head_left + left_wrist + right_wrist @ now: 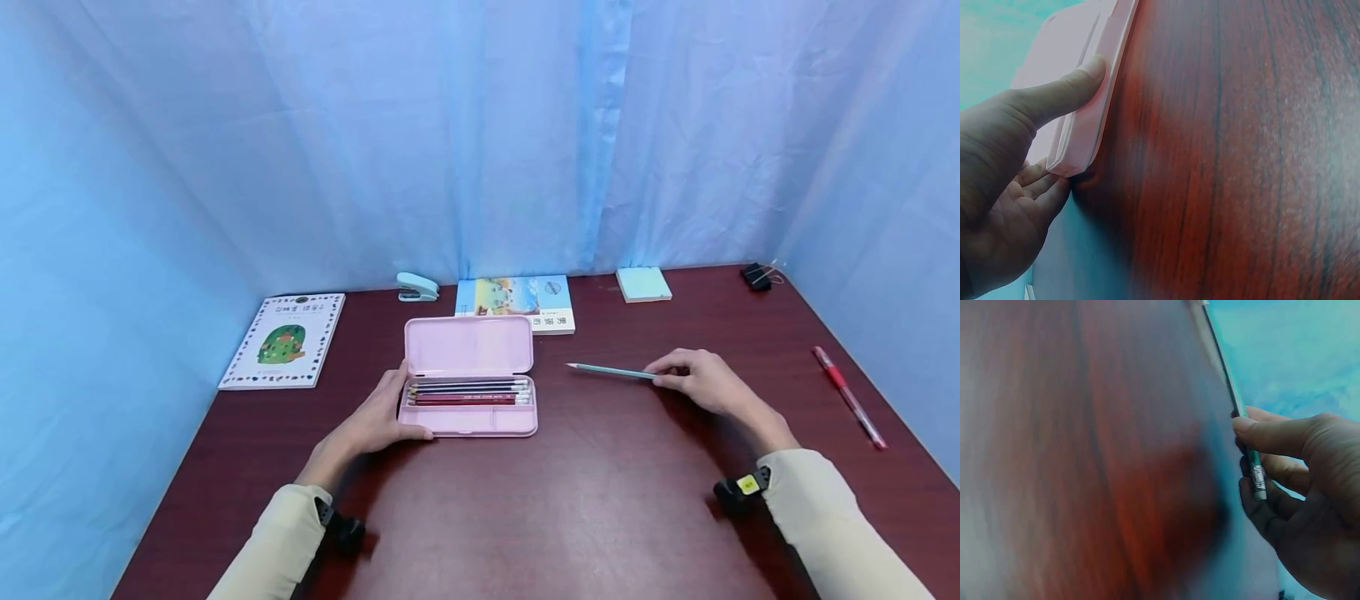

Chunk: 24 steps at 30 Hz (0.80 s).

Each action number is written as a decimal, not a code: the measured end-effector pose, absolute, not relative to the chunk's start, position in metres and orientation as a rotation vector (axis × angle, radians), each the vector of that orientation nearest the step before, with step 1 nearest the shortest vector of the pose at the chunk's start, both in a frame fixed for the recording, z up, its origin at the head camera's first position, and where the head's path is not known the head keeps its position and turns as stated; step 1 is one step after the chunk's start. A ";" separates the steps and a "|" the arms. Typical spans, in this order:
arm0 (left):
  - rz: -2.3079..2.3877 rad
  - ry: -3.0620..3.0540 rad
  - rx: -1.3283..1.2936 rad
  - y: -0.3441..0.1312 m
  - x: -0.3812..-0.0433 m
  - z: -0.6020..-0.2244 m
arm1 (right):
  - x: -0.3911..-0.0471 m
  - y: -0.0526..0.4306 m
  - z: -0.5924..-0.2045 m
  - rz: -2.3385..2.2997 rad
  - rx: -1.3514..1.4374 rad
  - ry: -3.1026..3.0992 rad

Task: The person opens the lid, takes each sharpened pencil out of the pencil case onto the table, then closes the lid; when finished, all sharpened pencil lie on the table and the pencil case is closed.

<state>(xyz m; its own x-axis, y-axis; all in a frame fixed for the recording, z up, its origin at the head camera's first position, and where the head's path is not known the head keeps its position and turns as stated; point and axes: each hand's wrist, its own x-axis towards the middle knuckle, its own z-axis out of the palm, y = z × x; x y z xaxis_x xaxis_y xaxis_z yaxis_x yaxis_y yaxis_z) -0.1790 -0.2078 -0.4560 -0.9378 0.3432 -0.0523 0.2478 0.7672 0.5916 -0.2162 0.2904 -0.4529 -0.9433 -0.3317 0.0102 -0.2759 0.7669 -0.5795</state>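
A pink pencil case (468,422) lies with its lid (468,345) swung back, and several dark and red pencils (468,392) rest in its rear compartment. My left hand (375,417) grips the case's left end. In the left wrist view its thumb (1079,87) presses the front wall, while the other fingers are at the end corner. To the right of the case, my right hand (701,382) pinches a light green pencil (611,370) near its eraser end, point toward the case. The right wrist view shows thumb and fingers around the pencil (1229,381), its metal band just below them.
Along the back stand a mint stapler (417,287), a blue-covered book (517,296), a pale notepad (643,284) and a black binder clip (756,277). A white book (285,342) lies at the left, a red pen (849,397) near the right edge. Curtains enclose the table (570,517).
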 end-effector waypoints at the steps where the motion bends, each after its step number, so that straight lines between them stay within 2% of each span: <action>1: 0.902 2.805 0.473 -0.208 -0.179 -0.456 | -0.218 0.294 -0.455 -0.915 -0.478 2.872; 12: 0.882 2.797 0.447 -0.209 -0.176 -0.456 | -0.240 0.305 -0.467 -0.889 -0.485 2.923; 24: 0.888 2.787 0.428 -0.208 -0.177 -0.452 | -0.235 0.286 -0.464 -0.952 -0.612 3.013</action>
